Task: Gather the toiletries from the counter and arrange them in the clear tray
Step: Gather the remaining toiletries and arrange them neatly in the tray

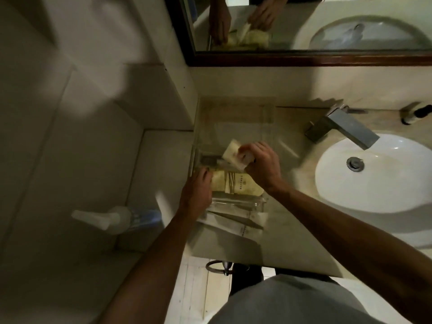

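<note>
Toiletries, cream paper-wrapped packets, are being set into the clear acrylic tray [236, 202], which sits on the beige stone table [287, 230] just left of the white oval sink [374, 174]. A large cream printed sachet [238, 184] lies flat inside the tray. The right hand [261, 164] pinches a small pale wrapped packet [233, 154] above the tray's far half; the left hand [196, 190] curls on the tray's left wall, steadying it. Placement is in hand; next, judged, lowering the packet beside the sachet without overlap.
</note>
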Motion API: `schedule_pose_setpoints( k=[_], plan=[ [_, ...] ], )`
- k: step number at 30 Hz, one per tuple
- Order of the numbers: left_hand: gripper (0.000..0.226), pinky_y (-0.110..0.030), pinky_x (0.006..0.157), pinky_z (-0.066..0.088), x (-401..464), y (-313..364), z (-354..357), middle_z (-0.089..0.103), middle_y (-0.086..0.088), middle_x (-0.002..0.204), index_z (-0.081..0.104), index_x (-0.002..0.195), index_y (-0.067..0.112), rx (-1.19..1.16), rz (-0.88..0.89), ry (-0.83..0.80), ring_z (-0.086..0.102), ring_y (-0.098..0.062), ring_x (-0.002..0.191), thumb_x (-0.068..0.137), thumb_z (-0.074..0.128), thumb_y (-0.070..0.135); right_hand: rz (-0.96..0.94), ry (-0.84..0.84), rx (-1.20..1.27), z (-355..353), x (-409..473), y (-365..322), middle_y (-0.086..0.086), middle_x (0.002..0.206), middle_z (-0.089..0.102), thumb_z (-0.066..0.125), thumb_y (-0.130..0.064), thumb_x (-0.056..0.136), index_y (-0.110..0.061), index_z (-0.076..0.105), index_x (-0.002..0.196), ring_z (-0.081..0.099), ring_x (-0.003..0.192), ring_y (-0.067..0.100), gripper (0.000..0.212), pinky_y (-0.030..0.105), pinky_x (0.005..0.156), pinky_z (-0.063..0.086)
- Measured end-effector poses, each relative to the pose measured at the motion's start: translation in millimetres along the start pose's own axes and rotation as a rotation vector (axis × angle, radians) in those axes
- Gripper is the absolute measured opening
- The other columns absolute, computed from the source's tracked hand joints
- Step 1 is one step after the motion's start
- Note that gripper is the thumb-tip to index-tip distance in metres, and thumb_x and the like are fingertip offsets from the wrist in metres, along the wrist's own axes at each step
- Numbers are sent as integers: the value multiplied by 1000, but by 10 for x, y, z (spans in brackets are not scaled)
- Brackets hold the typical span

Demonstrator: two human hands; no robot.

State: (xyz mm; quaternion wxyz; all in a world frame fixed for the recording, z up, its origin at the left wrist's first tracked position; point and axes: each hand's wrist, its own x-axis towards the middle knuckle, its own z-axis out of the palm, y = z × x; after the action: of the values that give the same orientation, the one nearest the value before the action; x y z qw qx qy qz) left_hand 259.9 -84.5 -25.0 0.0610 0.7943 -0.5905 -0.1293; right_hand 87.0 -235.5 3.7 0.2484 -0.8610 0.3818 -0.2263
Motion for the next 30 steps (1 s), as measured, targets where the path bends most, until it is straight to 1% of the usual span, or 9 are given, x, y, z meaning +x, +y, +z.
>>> schedule_pose_setpoints(
  k=[3,6,10,12,15,18,21,26,30],
  plan=[
    [40,-31,85,48,-29,2,15,51,-7,129,52,127,15,-15,-7,0,54,-22,106,88,57,15,-78,-184,-14,185,132,-2,3,110,67,79,-21,78,-20,65,112,57,98,19,37,36,77,52],
    [45,-33,90,48,-41,-39,26,48,-7,134,50,130,16,-52,-20,-10,51,-23,113,85,55,14,-120,-388,-193,285,219,62,4,131,58,71,-23,83,-22,60,128,49,115,23,47,41,87,52],
    [44,-35,94,46,-68,-87,-9,51,-9,131,50,130,14,-41,29,46,50,-23,115,86,53,14,-119,-264,-275,272,128,69,8,133,53,71,-17,82,-18,57,130,48,118,26,51,42,91,50],
    [48,-38,100,42,-43,-102,-23,50,-11,135,49,134,13,-23,76,66,47,-26,121,86,54,15,-192,-226,-286,266,69,36,9,129,55,63,-26,88,-17,58,129,49,114,25,42,40,91,48],
    [57,-40,108,33,64,-128,-34,45,-10,143,41,142,14,20,149,23,41,-27,130,87,56,18,-274,-358,-386,345,21,50,7,130,53,60,-49,89,-20,55,133,48,117,25,53,41,98,44],
    [57,-39,110,31,141,-128,-49,40,-8,148,38,144,15,59,171,-22,37,-26,133,90,55,21,-270,-387,-426,383,76,101,7,132,53,63,-46,88,-21,54,134,48,118,25,52,41,100,43],
    [50,-40,103,40,74,-157,-46,46,-12,142,47,137,13,64,193,-28,45,-28,128,88,61,18,-280,-379,-434,365,222,101,7,129,55,62,-39,91,-20,57,129,48,115,24,43,38,95,44],
    [50,-43,83,55,4,-179,-42,51,-15,135,56,124,10,28,243,-76,56,-31,112,77,71,4,-361,-512,-461,374,312,90,8,131,54,63,-44,88,-19,57,129,48,116,26,48,40,97,42],
    [61,-39,92,51,-64,-125,-83,53,-12,132,55,125,12,-10,217,-50,53,-28,115,69,78,6,-301,-393,-360,265,200,70,8,122,59,60,-37,92,-18,60,123,52,108,24,36,38,89,45]
  ],
)
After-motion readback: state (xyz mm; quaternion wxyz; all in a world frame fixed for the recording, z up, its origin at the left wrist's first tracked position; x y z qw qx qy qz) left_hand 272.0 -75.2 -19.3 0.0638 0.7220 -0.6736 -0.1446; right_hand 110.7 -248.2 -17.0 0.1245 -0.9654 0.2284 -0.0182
